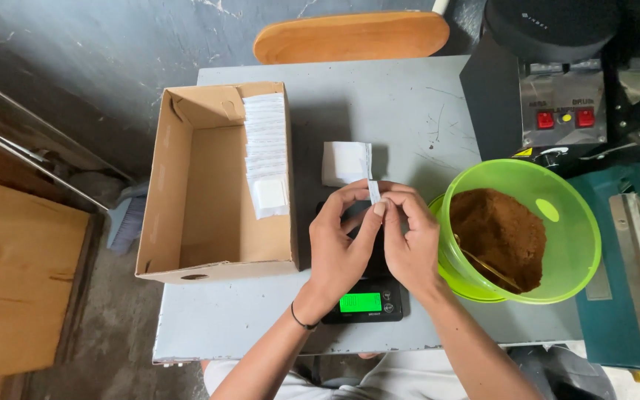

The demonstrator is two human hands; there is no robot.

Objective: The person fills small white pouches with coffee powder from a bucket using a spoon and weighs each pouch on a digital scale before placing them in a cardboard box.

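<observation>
Left hand (pixel 338 241) and right hand (pixel 411 241) pinch one small white paper packet (pixel 373 191) between closed fingertips above the scale (pixel 364 300); green bowl (pixel 557 215) at three o'clock.

Your left hand (pixel 338 244) and right hand (pixel 409 241) are bare: no gloves, no rings, no tape on any finger that shows. Your nails are cut short and unpainted, so far as the view allows. Your left wrist carries one thin black band (pixel 302 320), a plain cord or elastic loop with no dial or clasp to be made out. Your right wrist carries nothing. Both forearms are uncovered along the whole length in view, with no sleeve edge reaching them. At the bottom edge a light, whitish garment (pixel 409 378) covers your torso; its cut cannot be told.
</observation>
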